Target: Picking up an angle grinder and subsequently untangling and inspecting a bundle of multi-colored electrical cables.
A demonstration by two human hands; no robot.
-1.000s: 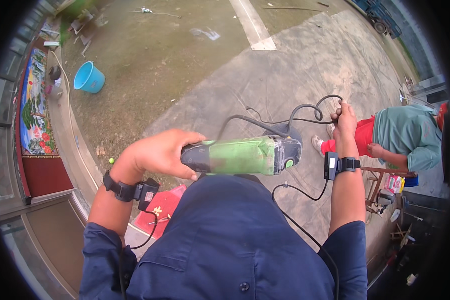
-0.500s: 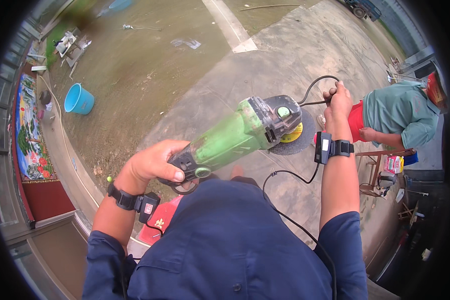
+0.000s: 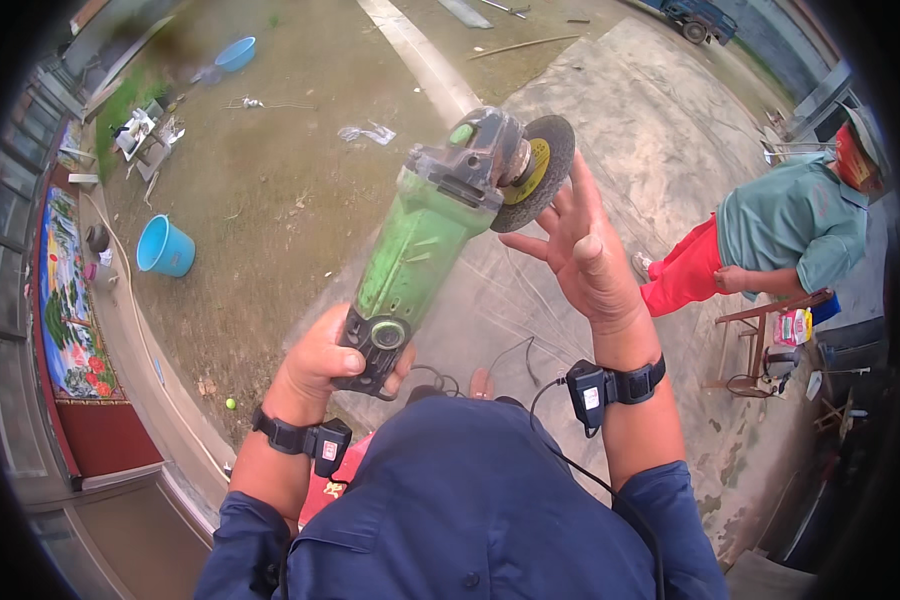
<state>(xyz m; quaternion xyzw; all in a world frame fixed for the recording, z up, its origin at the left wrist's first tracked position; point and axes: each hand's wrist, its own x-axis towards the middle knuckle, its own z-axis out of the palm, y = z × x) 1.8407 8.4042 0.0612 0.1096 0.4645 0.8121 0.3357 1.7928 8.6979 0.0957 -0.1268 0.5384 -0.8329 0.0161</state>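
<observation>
My left hand is wrapped round the rear end of a green and black angle grinder, which points up and away to the right. Its dark abrasive disc, with a yellow centre, is turned edge-up toward the right. Close beside that disc is my right hand, palm up with fingers spread and holding nothing. Some fingertips pass behind the disc rim, so I cannot tell whether they touch it. A thin black cord loops low near my feet, below the grinder.
On the right a person in a green shirt and red trousers stands by a wooden stool. To the left are a blue bucket, a long hose and a colourful painted panel. A blue basin lies far off.
My right hand has let go of the black cord and opened beside the disc. The grinder has swung more upright, with its disc turned to the right. My left hand keeps its hold.
</observation>
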